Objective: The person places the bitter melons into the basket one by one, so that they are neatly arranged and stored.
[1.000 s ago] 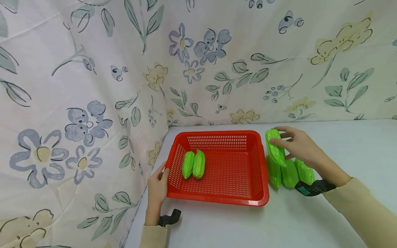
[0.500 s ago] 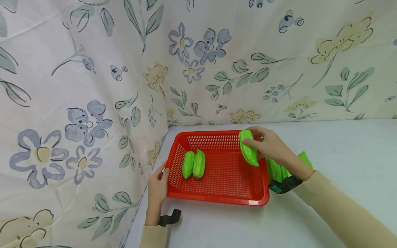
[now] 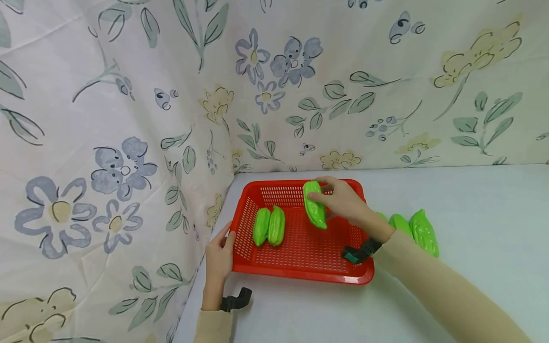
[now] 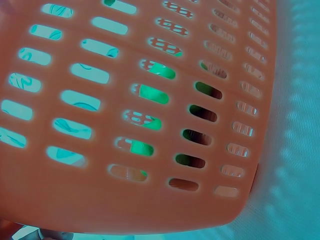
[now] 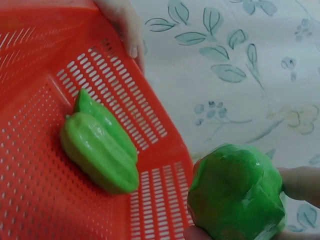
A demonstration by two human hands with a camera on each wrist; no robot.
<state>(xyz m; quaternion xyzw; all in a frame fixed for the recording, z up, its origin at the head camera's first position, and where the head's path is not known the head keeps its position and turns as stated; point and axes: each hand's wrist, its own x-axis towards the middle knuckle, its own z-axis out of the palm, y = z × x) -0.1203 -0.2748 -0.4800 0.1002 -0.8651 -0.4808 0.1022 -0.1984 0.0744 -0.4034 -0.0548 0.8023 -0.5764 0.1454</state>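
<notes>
My right hand (image 3: 343, 200) holds a glossy green bitter melon (image 3: 314, 205) over the red plastic basket (image 3: 309, 250), its thumb on the near side. In the right wrist view this bitter melon (image 5: 237, 192) is seen end-on between the fingertips. Two more bitter melons, a left one (image 3: 260, 226) and a right one (image 3: 276, 226), lie side by side at the basket's left end. My left hand (image 3: 219, 259) grips the basket's left rim. The left wrist view shows mostly the slotted basket wall (image 4: 120, 195), with green behind some slots.
Right of the basket, several bitter melons lie on the white table (image 3: 480, 228), among them a far-right one (image 3: 424, 233); my right forearm partly covers them. A floral cloth (image 3: 343, 95) hangs along the back and left sides.
My right hand has carried the bitter melon leftward from above the pile, past the basket's right rim, to over its middle. The left hand and basket have stayed in place.
</notes>
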